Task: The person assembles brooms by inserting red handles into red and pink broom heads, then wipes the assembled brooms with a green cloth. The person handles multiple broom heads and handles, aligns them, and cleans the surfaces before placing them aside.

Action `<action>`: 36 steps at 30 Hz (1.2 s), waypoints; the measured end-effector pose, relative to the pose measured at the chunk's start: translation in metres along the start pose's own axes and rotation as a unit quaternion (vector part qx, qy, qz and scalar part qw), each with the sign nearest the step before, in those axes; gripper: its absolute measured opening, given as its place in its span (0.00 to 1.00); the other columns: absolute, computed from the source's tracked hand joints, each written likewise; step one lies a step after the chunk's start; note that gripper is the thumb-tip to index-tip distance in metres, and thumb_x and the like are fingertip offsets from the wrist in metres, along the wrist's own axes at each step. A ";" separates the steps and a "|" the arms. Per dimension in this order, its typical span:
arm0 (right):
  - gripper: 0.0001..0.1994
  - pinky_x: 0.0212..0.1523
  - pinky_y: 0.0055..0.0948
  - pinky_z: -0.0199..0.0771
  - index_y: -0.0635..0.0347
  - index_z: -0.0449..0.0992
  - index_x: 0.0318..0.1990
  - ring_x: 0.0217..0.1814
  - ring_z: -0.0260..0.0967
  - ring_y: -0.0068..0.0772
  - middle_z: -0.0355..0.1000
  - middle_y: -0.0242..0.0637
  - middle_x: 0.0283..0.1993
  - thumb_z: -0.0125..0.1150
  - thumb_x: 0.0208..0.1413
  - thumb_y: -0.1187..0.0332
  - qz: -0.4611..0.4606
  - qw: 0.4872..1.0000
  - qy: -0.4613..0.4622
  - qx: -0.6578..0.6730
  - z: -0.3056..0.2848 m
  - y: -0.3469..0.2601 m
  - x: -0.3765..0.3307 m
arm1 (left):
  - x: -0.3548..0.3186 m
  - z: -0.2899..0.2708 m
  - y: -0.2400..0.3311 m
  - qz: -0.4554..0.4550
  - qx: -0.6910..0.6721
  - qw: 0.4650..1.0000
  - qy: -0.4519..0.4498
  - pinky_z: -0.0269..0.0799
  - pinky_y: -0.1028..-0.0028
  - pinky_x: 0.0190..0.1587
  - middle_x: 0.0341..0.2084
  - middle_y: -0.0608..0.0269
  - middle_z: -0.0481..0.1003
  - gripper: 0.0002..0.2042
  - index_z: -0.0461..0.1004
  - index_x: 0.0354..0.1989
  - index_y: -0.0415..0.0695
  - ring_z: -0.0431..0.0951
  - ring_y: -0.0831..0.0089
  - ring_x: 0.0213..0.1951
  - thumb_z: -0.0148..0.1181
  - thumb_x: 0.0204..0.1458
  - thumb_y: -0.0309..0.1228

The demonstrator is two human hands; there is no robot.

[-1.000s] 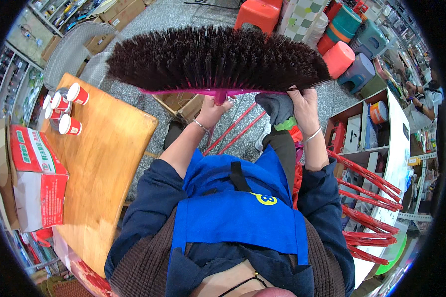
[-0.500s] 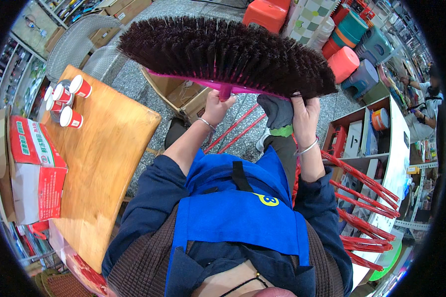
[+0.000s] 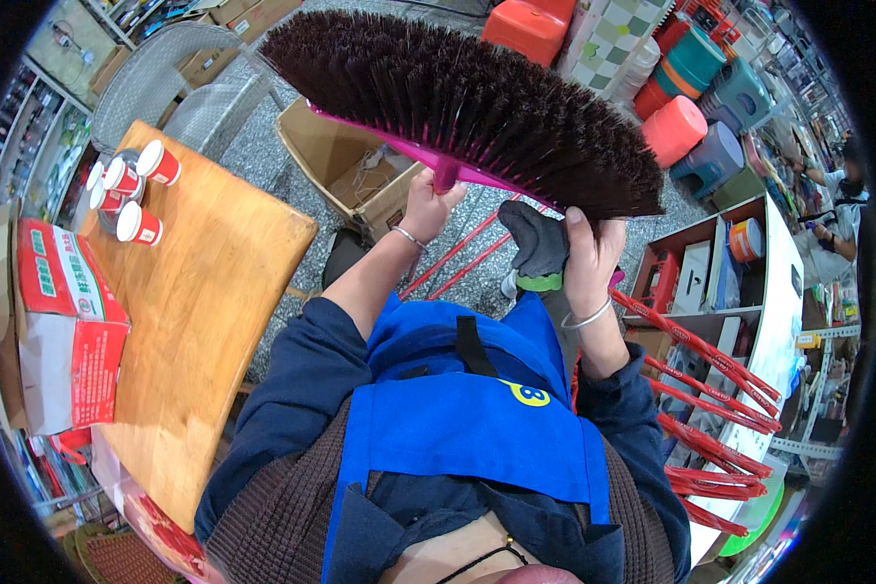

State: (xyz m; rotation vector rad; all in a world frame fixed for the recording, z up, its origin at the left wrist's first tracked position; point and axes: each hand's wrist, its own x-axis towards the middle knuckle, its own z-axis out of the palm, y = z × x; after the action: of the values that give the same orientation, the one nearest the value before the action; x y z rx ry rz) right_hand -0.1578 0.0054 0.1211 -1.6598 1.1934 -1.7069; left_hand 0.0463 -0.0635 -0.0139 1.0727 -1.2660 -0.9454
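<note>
A wide broom head [image 3: 477, 107] with dark brown bristles and a magenta base is raised in front of me, its right end lower than its left. My left hand [image 3: 430, 206] is closed around the magenta socket at the middle of the base. At the right end my right hand [image 3: 594, 255] grips the head, its thumb against the bristle edge and its other fingers mostly hidden. Close to that hand is a dark grey glove [image 3: 535, 238] with a green cuff; I cannot tell whether the hand touches it.
Red-wrapped poles [image 3: 715, 453] jut out by my right arm, beside a white shelf unit [image 3: 786, 282]. At left a wooden table [image 3: 224, 263] bears paper cups [image 3: 138, 225] and a red-and-white carton [image 3: 73, 331]. An open cardboard box [image 3: 307, 146] sits on the floor ahead; stools [image 3: 674, 129] stand far right.
The broom head has tilted, its right end dropping and its left end rising. My right hand has moved slightly down with it, and the dark glove has shifted a little left and down.
</note>
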 end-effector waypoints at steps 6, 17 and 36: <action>0.16 0.41 0.28 0.66 0.67 0.70 0.43 0.37 0.65 0.29 0.70 0.37 0.35 0.61 0.52 0.65 -0.017 0.999 -0.018 -0.028 0.004 -0.014 -0.009 | 0.004 0.003 0.000 0.025 -0.044 0.998 0.022 0.59 0.80 0.27 0.20 0.78 0.63 0.05 0.70 0.28 0.42 0.62 0.87 0.25 0.60 0.48 0.23; 0.18 0.33 0.24 0.65 0.64 0.67 0.43 0.30 0.63 0.24 0.65 0.31 0.28 0.65 0.48 0.66 0.007 1.000 -0.027 -0.007 0.014 -0.027 -0.032 | 0.010 -0.001 -0.015 0.058 -0.035 0.997 0.025 0.60 0.83 0.26 0.22 0.79 0.66 0.04 0.70 0.33 0.42 0.63 0.89 0.25 0.57 0.50 0.21; 0.14 0.36 0.21 0.63 0.66 0.65 0.43 0.32 0.62 0.21 0.66 0.32 0.32 0.61 0.51 0.72 -0.042 0.992 -0.101 -0.066 0.017 -0.035 -0.053 | 0.015 -0.002 -0.021 0.066 -0.053 0.996 0.025 0.64 0.83 0.38 0.31 0.77 0.72 0.10 0.72 0.39 0.40 0.68 0.87 0.34 0.54 0.49 0.17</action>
State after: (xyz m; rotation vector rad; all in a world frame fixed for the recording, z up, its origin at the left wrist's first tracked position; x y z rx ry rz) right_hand -0.1251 0.0625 0.1188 -1.9362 1.1751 -1.4922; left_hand 0.0504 -0.0828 -0.0303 0.9130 -1.2162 -0.8714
